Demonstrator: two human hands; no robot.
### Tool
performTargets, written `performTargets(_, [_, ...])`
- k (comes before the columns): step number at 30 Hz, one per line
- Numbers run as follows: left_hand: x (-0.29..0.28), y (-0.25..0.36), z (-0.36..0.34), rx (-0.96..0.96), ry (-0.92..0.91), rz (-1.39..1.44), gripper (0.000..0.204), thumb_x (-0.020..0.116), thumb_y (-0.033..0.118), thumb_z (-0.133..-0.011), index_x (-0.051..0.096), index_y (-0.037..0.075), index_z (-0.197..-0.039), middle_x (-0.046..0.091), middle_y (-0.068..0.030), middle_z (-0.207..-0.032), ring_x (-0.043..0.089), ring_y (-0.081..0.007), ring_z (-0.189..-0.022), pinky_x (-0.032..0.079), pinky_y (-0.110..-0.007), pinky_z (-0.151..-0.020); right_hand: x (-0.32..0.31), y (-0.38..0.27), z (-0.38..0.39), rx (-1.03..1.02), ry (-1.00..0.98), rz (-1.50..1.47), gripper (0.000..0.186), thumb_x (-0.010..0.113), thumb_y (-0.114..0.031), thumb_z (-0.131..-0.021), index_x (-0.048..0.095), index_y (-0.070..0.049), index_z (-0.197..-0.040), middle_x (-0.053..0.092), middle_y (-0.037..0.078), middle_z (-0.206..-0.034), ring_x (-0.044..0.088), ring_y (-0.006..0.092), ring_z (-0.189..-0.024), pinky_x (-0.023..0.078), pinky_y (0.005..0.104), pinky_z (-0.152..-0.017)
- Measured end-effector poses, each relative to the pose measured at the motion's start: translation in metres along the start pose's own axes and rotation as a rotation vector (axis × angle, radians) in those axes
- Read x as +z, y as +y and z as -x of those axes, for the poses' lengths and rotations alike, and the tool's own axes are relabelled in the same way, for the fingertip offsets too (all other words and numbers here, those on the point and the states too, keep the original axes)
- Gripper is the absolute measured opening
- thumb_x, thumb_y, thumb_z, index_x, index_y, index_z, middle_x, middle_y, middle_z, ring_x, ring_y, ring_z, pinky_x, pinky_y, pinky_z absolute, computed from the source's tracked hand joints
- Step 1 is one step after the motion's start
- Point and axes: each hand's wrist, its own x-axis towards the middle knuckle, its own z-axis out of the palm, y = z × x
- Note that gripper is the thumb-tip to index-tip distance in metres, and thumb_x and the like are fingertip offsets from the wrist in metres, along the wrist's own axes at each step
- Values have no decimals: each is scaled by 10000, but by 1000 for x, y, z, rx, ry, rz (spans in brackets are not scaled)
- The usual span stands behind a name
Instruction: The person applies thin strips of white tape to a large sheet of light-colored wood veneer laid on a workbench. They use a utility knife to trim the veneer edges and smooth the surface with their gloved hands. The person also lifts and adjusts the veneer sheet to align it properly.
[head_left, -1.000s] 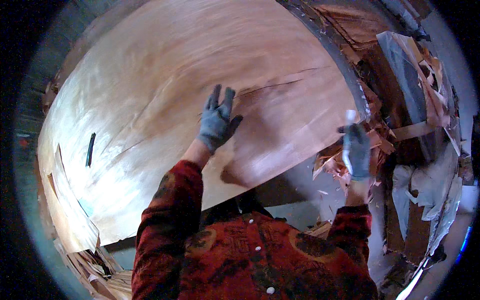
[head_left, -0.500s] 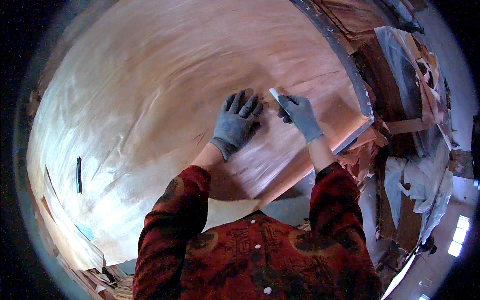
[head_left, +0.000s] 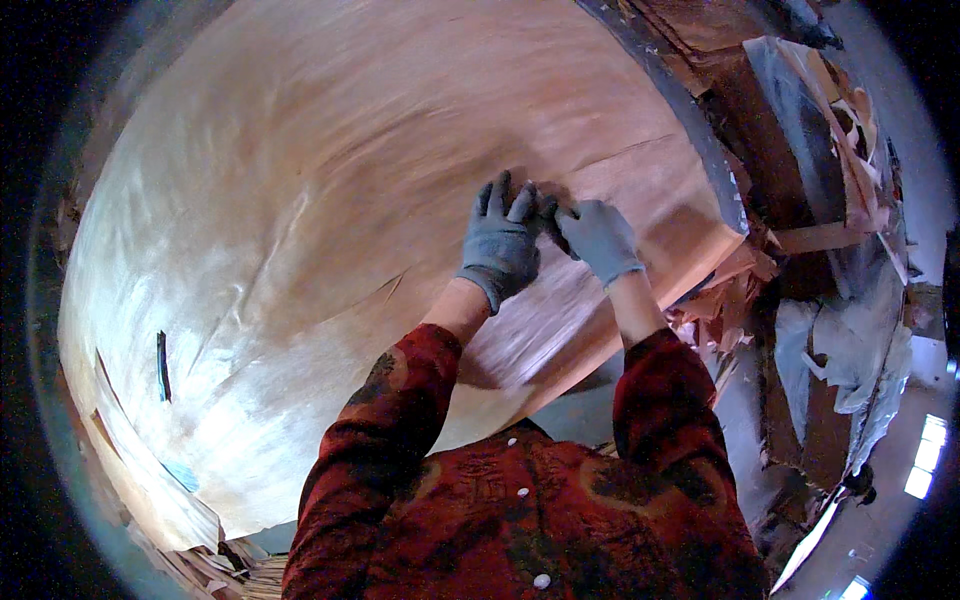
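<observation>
- The sheet of wood (head_left: 330, 200), thin, tan and broad, lies spread out in front of the person's body and beneath both hands; it serves here as landmark.
- Its near edge slants from the lower left up to a corner at the right, and that corner points to the person's right.
- The far side of the sheet runs out past the top of the view, so which way its long axis lies cannot be told. Its streaks and fine cracks mostly slant up toward the right.
- The left hand (head_left: 499, 238), in a grey glove, is above the near right part of the sheet, back upward. Its fingers are stretched out, a little apart, pointing to the sheet's far side; whether the palm presses on the wood is hidden.
- The right hand (head_left: 598, 238), gloved alike, is just beside it, nearer the sheet's right corner. Its fingers bend in toward the left hand; whether they grip something cannot be told.
- The dark fingertips overlap in view between the two hands, and contact is unclear.
- A black strip (head_left: 163, 367) lies on the sheet's left part, its long axis running nearly toward and away from the person.
- Torn wood scraps (head_left: 725, 275) are heaped just beyond the sheet's right corner.
- Clear plastic film (head_left: 850, 360) hangs in folds farther right of the sheet.
</observation>
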Motion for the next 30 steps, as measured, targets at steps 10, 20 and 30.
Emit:
performTargets(10, [15,1,-6,69,114,-68,528,588,239,-744,503,205,-1264,409,-81,-1325,302,-403,-1277,223,-538,-1058,18,50,119,132,59,-648,250,571,-263,-796,603,-47,-916,642,79,-820,604,218,-722,493,372,-623])
performTargets(20, [-15,42,102,247,240,-95,568,544,134,-763,426,94,-1317,435,-152,-1329,375,-394,-1234,275,-514,-1052,-99,261,242,160,1351,26,282,640,-252,-793,635,-10,-938,641,113,-921,604,266,-837,524,364,-718])
performTargets(30, [-64,-97,202,-274,304,-269,810,587,418,-796,245,15,-1409,414,-130,-1380,225,-445,-1324,149,-525,-1088,40,-17,165,-244,122,-1110,147,535,-120,-915,623,-9,-956,638,58,-713,581,84,-579,471,222,-513])
